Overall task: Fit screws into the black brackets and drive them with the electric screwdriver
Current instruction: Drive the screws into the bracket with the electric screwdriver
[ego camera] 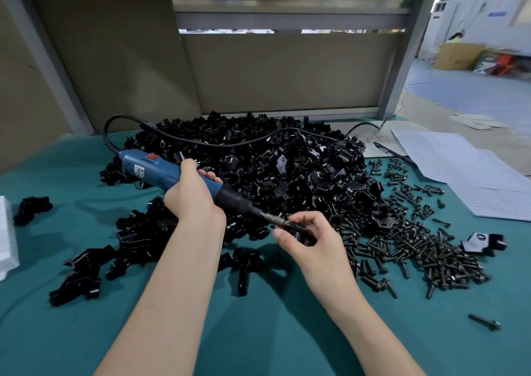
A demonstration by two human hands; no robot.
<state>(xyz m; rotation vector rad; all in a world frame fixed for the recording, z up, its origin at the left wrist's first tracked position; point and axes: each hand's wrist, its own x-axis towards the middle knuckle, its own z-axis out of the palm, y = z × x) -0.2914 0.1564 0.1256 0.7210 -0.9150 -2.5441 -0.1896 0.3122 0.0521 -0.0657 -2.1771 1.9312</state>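
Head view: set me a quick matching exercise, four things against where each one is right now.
Things:
1 screwdriver
2 bracket at the bit
3 screw pile
4 lone screw

Places:
A alone on the table, near right
B gripped in the left hand
C right of the bracket heap
D pinched in the right hand

Pairs: 1-B, 2-D, 3-C, 4-A.
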